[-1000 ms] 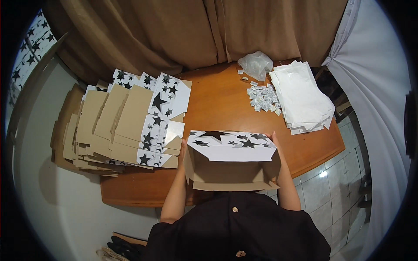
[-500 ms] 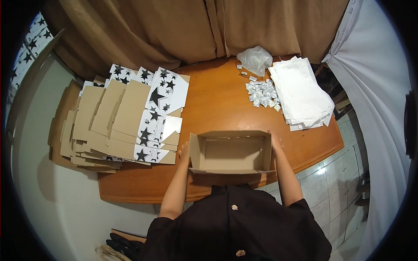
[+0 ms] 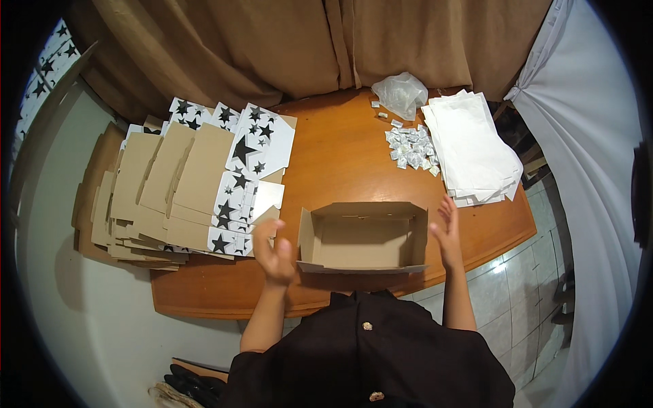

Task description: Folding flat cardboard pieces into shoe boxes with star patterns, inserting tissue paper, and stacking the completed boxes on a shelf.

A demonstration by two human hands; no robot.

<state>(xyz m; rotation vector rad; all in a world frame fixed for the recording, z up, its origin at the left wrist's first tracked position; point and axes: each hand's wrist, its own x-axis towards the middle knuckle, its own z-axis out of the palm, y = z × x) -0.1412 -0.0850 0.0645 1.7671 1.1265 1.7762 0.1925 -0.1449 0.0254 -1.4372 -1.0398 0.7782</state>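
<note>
An open cardboard box (image 3: 367, 246), brown inside, stands on the wooden table right in front of me with nothing visible in it. My left hand (image 3: 273, 253) is raised just off the box's left side, fingers apart and holding nothing. On the other side my right hand (image 3: 446, 233) hovers a little away from the box's right wall, its fingers spread and empty. Close beyond my left hand lies a pile of flat cardboard box blanks (image 3: 197, 170), some showing a white face with black stars.
Far right on the table (image 3: 333, 156) lie a heap of small silvery packets (image 3: 412, 146), a crumpled clear plastic bag (image 3: 401, 95) and a stack of white paper sheets (image 3: 473, 146). A brown curtain (image 3: 272, 47) hangs behind; a white curtain (image 3: 585, 170) hangs at right.
Both hands have let go of the box's sides and moved outward, the left to the left and the right up and to the right. The box stays nearly in place.
</note>
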